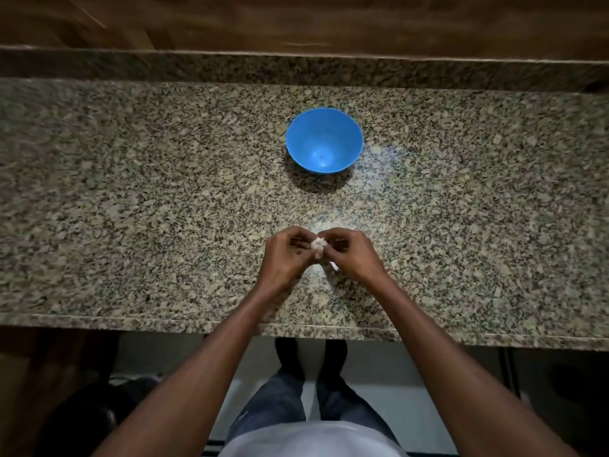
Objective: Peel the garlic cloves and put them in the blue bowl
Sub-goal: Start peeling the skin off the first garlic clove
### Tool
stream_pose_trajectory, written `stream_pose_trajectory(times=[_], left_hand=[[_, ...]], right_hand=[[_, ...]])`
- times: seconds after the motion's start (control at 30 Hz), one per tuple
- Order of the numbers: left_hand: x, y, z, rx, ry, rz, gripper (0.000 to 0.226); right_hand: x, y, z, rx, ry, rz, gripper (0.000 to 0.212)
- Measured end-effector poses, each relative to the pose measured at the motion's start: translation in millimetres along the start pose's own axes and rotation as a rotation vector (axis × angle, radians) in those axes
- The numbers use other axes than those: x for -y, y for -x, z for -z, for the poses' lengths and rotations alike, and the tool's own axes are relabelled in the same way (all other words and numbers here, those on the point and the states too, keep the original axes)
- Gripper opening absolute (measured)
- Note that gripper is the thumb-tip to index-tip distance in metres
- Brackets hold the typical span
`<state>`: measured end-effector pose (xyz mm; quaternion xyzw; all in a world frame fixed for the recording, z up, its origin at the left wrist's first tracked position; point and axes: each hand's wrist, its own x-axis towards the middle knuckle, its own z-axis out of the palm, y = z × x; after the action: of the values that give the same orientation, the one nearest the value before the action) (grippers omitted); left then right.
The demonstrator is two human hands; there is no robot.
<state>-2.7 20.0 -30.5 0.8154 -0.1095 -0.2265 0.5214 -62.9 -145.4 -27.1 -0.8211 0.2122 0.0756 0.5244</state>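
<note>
Seen from the head-worn camera, a speckled granite countertop (164,192) is shown from above, bounded at the far side by a raised granite ledge and a wood-grain surface (296,18). A blue bowl (298,140) is set upright on the counter slightly beyond its middle; its interior is seen to hold nothing, and a dark shadow is cast on the stone at its near side. The garlic (319,245) (a small whitish, papery lump, whose state as a whole bulb or as a few joined cloves cannot be told at this size) is held above the near part of the counter, well apart from the bowl and directly in line with it. It is pinched from the left by the curled fingers of the left hand (286,255) and from the right by those of the right hand (351,255), the two sets of fingertips being pressed against it and nearly meeting over its top. A pale scrap, apparently loose garlic skin (333,266), is visible just under the right hand, beside its lower edge. Both forearms are bare and are extended over the counter's front edge, below which dark trousers (280,404) and shoes are seen on a pale floor (412,407).
</note>
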Motion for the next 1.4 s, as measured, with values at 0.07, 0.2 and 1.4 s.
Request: stream_pose_trajectory(times=[0.07, 0.2, 1.4], left_hand=[[-3, 3, 7, 0.018, 0.115, 0.018, 0.026], [-3, 0, 18, 0.037, 0.223, 0.042, 0.023], [-16, 8, -40, -0.368, -0.086, -0.021, 0.019]], right_hand=[[0, -1, -3, -0.019, -0.040, -0.002, 0.025], [5, 1, -10, -0.052, -0.101, -0.015, 0.026], [-11, -1, 1, -0.043, -0.709, -0.230, 0.032]])
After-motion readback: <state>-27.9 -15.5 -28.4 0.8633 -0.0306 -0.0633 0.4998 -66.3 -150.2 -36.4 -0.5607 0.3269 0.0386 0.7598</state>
